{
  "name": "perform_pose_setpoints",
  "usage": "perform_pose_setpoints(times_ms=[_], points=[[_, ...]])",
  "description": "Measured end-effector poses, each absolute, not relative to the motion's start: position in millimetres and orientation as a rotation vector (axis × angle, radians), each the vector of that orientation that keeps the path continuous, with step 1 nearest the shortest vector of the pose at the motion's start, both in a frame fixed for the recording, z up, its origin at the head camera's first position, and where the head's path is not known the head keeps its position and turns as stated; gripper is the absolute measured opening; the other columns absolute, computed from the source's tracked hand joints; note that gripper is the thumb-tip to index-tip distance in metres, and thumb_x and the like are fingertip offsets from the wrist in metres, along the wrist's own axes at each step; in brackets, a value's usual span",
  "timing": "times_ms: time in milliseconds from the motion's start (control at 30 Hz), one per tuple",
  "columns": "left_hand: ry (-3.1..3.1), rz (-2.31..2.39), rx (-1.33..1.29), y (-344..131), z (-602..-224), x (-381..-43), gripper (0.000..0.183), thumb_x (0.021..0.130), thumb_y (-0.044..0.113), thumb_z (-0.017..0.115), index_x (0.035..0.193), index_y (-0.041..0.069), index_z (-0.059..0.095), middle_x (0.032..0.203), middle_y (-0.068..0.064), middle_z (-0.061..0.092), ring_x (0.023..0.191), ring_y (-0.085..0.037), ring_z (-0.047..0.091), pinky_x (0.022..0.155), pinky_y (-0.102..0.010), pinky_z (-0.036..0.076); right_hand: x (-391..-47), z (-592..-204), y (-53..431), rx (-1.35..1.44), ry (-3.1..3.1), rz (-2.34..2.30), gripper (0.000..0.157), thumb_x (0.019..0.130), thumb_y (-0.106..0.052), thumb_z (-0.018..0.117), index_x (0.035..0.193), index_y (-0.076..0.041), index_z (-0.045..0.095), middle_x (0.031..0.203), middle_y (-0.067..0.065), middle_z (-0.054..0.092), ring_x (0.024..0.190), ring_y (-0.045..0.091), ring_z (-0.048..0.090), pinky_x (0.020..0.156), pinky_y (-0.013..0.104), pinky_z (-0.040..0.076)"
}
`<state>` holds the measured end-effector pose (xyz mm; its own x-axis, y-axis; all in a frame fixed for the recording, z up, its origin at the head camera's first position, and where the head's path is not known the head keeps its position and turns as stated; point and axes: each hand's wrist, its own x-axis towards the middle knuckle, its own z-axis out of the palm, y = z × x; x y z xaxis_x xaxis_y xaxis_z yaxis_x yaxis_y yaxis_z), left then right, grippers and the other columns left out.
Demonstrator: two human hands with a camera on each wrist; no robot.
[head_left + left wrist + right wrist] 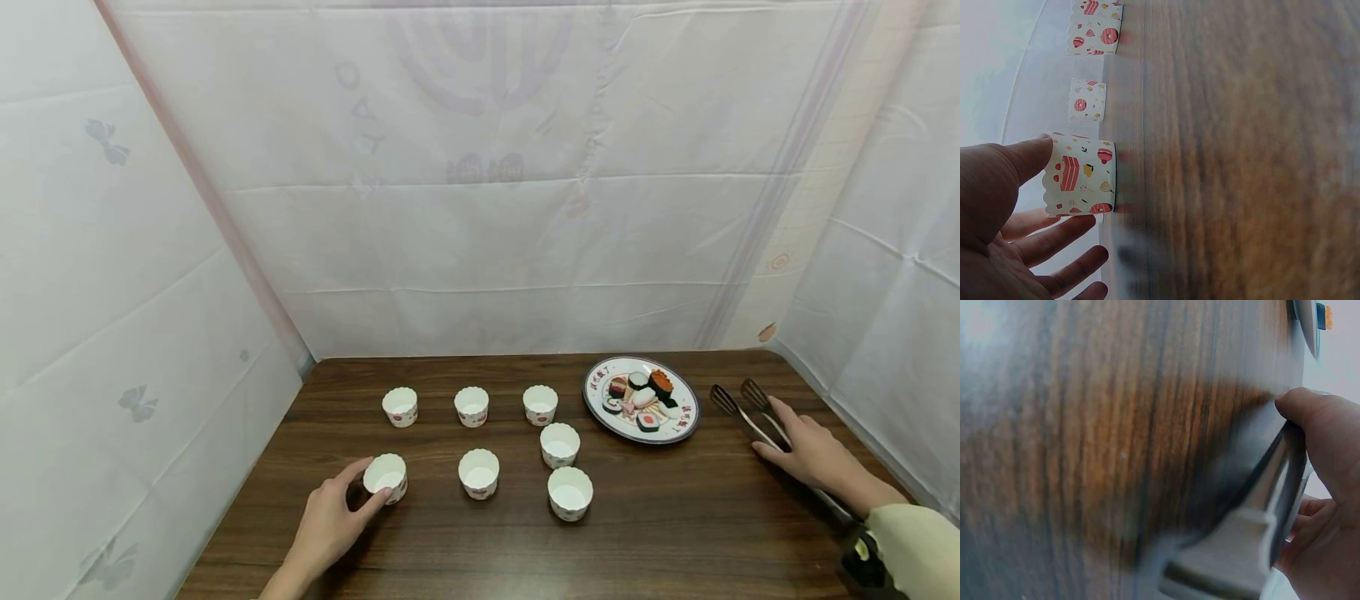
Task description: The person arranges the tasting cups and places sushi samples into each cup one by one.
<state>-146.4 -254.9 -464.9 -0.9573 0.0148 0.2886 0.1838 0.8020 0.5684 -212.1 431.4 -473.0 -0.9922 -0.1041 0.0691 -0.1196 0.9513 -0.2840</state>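
Note:
At the front left of the table my left hand point(326, 521) holds a white paper baking cup point(386, 477) between thumb and fingers. The left wrist view shows this cup's printed side point(1085, 178), with cake and macaron pictures, upright at the tabletop. The thumb is at its rim and the other fingers are spread by the far side. Over on the right, my right hand point(817, 454) grips a pair of tongs point(723, 400) with dark slotted heads, lying low along the table and pointing away from me. The tongs' joined end point(1222, 553) shows blurred in the right wrist view.
A round plate point(592, 398) carrying several sushi pieces point(648, 422) lies at the back right. More cups stand about the middle: a back row with a left cup point(401, 408), and nearer ones such as the front right cup point(570, 493). White cloth point(480, 250) walls the table.

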Motion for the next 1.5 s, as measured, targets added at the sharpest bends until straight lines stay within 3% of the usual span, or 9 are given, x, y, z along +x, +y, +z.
perform_pose_setpoints(times_ms=[333, 567, 733, 933, 1167, 1400, 1500], points=[[-2.731, -0.905, -0.148, -255.0, -464.3, -146.5, 0.053, 0.088, 0.03, 0.083, 0.129, 0.001, 0.067, 0.109, -0.014, 0.075, 0.108, -0.037, 0.07, 0.092, -0.059, 0.052, -209.7, -462.1, 440.0, 0.245, -2.999, 0.393, 0.08, 0.096, -0.032, 0.073, 0.144, 0.02, 0.035, 0.122, 0.047, 0.049, 0.096, 0.059, 0.059, 0.073, 0.066, 0.049], [-2.731, -0.9, -0.148, -254.4, -462.4, -146.6, 0.051, 0.088, 0.029, 0.084, 0.129, 0.002, 0.068, 0.108, -0.013, 0.076, 0.107, -0.037, 0.07, 0.091, -0.058, 0.052, -210.8, -452.6, 444.3, 0.296, -2.924, 0.348, 0.067, 0.091, -0.026, 0.08, 0.131, 0.019, 0.051, 0.12, 0.044, 0.055, 0.103, 0.061, 0.057, 0.08, 0.068, 0.047], [-2.726, -0.894, -0.156, -254.2, -462.4, -147.2, 0.051, 0.088, 0.029, 0.084, 0.128, 0.002, 0.068, 0.107, -0.013, 0.076, 0.106, -0.036, 0.07, 0.09, -0.058, 0.053, -210.6, -444.0, 446.1, 0.345, -2.907, 0.326, 0.06, 0.088, -0.023, 0.082, 0.122, 0.019, 0.057, 0.109, 0.039, 0.063, 0.095, 0.055, 0.063, 0.079, 0.065, 0.049], [-2.73, -0.893, -0.157, -255.0, -462.9, -147.3, 0.052, 0.088, 0.029, 0.084, 0.129, 0.001, 0.067, 0.109, -0.015, 0.076, 0.107, -0.037, 0.07, 0.091, -0.058, 0.053, -206.3, -430.1, 439.9, 0.334, -2.945, 0.327, 0.064, 0.089, -0.032, 0.081, 0.126, 0.014, 0.057, 0.105, 0.035, 0.068, 0.084, 0.048, 0.068, 0.071, 0.062, 0.052], [-2.75, -0.886, -0.145, -256.0, -462.5, -146.5, 0.054, 0.089, 0.031, 0.083, 0.131, 0.001, 0.066, 0.113, -0.018, 0.074, 0.108, -0.039, 0.069, 0.09, -0.058, 0.053, -203.2, -417.6, 423.6, 0.338, -2.98, 0.336, 0.068, 0.089, -0.044, 0.079, 0.128, 0.009, 0.061, 0.107, 0.031, 0.069, 0.088, 0.047, 0.068, 0.07, 0.06, 0.053], [-2.742, -0.872, -0.158, -256.1, -462.2, -146.8, 0.054, 0.089, 0.03, 0.083, 0.13, 0.001, 0.067, 0.114, -0.019, 0.074, 0.108, -0.038, 0.069, 0.09, -0.057, 0.054, -205.2, -411.1, 406.7, 0.353, -2.966, 0.315, 0.066, 0.087, -0.047, 0.081, 0.123, 0.006, 0.065, 0.087, 0.006, 0.071, 0.071, 0.021, 0.063, 0.061, 0.046, 0.05], [-2.74, -0.875, -0.162, -256.0, -462.1, -146.8, 0.054, 0.089, 0.03, 0.083, 0.13, 0.0, 0.067, 0.113, -0.019, 0.074, 0.108, -0.038, 0.07, 0.09, -0.057, 0.054, -205.8, -411.0, 401.3, 0.361, -2.947, 0.304, 0.065, 0.085, -0.049, 0.082, 0.119, 0.005, 0.068, 0.083, 0.002, 0.07, 0.068, 0.016, 0.059, 0.058, 0.043, 0.047]])
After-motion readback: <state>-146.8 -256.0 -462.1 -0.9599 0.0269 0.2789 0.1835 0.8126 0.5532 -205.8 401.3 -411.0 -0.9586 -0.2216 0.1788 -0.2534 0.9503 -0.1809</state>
